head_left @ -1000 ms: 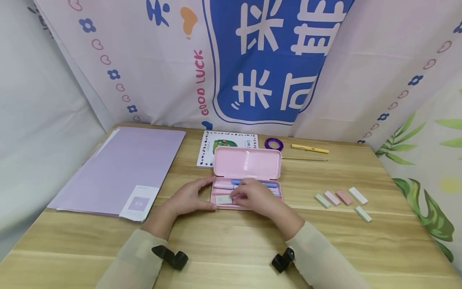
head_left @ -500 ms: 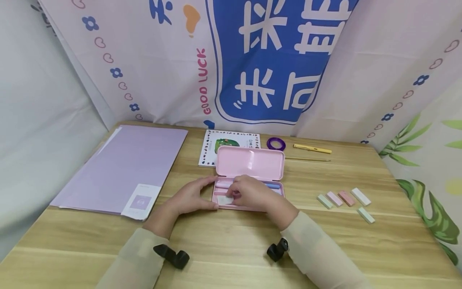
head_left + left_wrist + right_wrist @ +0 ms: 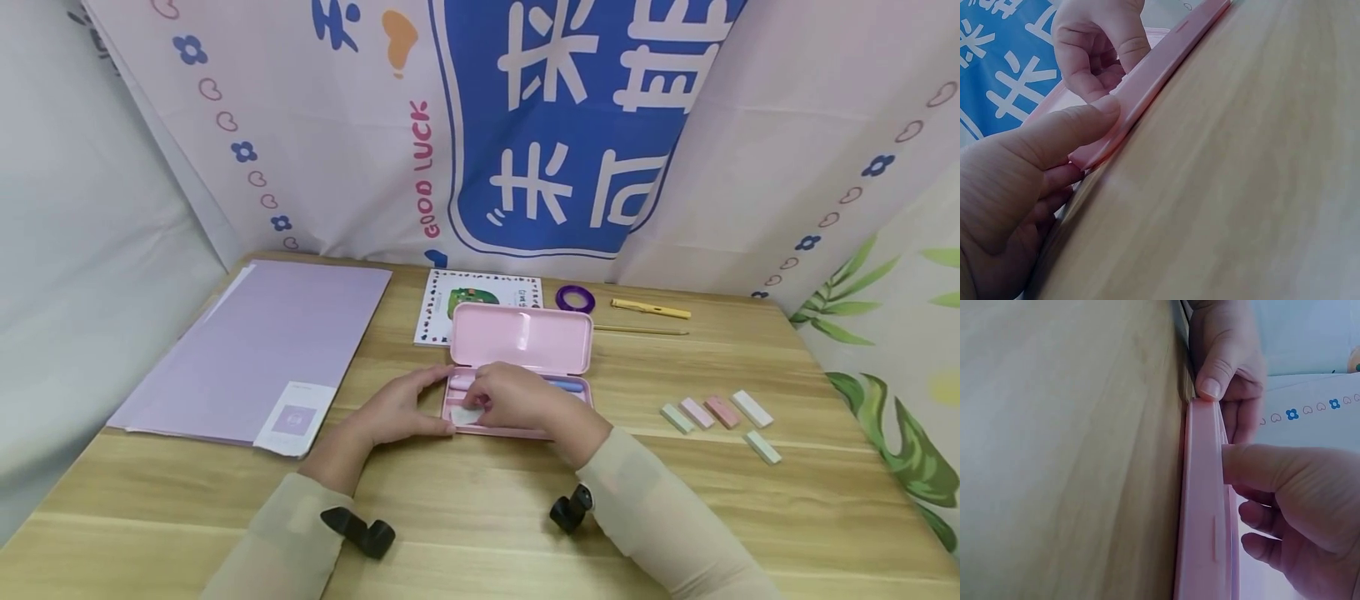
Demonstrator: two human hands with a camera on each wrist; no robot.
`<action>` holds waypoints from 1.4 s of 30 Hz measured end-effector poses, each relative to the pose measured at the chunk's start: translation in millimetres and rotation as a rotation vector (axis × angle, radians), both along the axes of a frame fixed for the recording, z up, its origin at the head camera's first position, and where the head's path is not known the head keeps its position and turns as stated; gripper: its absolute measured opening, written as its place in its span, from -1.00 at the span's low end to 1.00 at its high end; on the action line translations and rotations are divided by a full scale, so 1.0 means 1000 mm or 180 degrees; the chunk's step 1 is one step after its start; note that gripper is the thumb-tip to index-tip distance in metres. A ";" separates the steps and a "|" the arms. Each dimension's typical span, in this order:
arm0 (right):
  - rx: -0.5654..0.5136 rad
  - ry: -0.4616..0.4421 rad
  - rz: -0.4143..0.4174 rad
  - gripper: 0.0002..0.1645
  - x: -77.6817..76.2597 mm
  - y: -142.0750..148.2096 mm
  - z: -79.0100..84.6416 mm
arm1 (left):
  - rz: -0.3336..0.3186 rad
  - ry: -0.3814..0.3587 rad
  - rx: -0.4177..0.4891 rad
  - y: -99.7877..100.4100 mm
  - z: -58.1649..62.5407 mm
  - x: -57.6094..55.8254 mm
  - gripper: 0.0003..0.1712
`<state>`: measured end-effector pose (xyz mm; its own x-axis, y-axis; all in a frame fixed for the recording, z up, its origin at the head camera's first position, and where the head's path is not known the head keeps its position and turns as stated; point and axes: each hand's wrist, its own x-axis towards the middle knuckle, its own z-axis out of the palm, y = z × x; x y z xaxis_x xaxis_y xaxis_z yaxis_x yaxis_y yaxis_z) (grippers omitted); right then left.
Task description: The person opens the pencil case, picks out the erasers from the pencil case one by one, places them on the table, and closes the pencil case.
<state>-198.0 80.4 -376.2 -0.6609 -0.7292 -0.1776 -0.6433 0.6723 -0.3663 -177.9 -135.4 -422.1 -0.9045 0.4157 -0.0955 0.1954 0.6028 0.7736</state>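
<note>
A pink pencil case [image 3: 521, 337] lies with its lid raised, holding a pink pen [image 3: 462, 382], a blue pen [image 3: 566, 385] and a small white eraser [image 3: 467, 414]. My left hand [image 3: 397, 407] grips the case's left end, its thumb at the near corner and its fingers round the far side. My right hand [image 3: 517, 400] reaches inside with curled fingers and pinches the eraser at its right end. In the right wrist view the thumb [image 3: 1254, 467] dips behind the front wall [image 3: 1204, 506], which hides the fingertips and the eraser.
Several pastel eraser blocks [image 3: 722, 411] lie to the right. Behind the case are a booklet [image 3: 431, 317], a purple tape roll [image 3: 575, 299], a yellow pen [image 3: 651, 308] and a thin pencil [image 3: 641, 330]. A lilac folder [image 3: 255, 350] covers the left side, with a white label [image 3: 295, 417].
My right hand has shifted slightly left inside the case, and the white eraser has tilted a little under its fingers. The left hand stays at the case's end. The head view shifted slightly.
</note>
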 end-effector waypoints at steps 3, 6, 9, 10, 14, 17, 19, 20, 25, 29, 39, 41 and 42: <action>-0.0030 -0.0150 -0.0123 -0.70 0.000 0.001 0.002 | -0.0012 0.0002 0.0015 0.002 0.001 -0.001 0.07; -0.0057 -0.0266 -0.0243 -0.72 0.000 0.002 0.005 | -0.0037 0.0015 0.0018 0.003 0.002 -0.001 0.07; -0.0092 -0.0330 -0.0318 -0.73 0.000 0.005 0.006 | -0.0062 0.0047 0.0004 0.005 0.002 -0.001 0.08; -0.0104 -0.0357 -0.0350 -0.73 0.000 0.006 0.006 | -0.0063 0.0056 0.0000 0.005 0.001 -0.002 0.08; -0.0164 -0.0427 -0.0497 -0.74 -0.001 0.013 0.008 | -0.0047 0.0066 -0.0032 0.005 0.002 -0.002 0.08; -0.0226 -0.0414 -0.0611 -0.65 0.003 0.020 0.012 | -0.0044 0.0033 -0.0052 0.006 0.002 -0.002 0.08; -0.0345 -0.0351 -0.0651 -0.56 0.006 0.028 0.014 | -0.0035 0.0004 -0.0049 0.006 0.001 -0.002 0.08; -0.0419 -0.0297 -0.0675 -0.53 0.007 0.034 0.015 | -0.0035 -0.0003 -0.0046 0.006 0.001 -0.002 0.08; -0.0904 -0.0116 -0.1008 -0.54 0.018 0.075 0.010 | -0.0019 -0.0019 -0.0045 0.006 -0.001 -0.001 0.09; -0.1203 0.0017 -0.1394 -0.55 0.034 0.117 0.001 | -0.0018 -0.0017 -0.0049 0.005 -0.002 -0.001 0.08; -0.1161 0.0701 -0.2360 -0.60 0.083 0.228 -0.026 | -0.0009 0.0034 -0.0078 0.003 0.000 0.000 0.07; -0.1016 0.0677 -0.2660 -0.56 0.090 0.248 -0.030 | -0.0016 0.0037 -0.0068 0.003 0.000 0.000 0.07; -0.0936 0.0662 -0.2798 -0.53 0.093 0.257 -0.031 | -0.0023 0.0036 -0.0065 0.003 0.000 0.000 0.06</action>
<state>-105.4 337.4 -407.0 -0.9920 0.0478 0.1169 -0.0221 0.8457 -0.5332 -178.3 -132.5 -421.8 -0.9025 0.4205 -0.0938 0.2085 0.6169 0.7589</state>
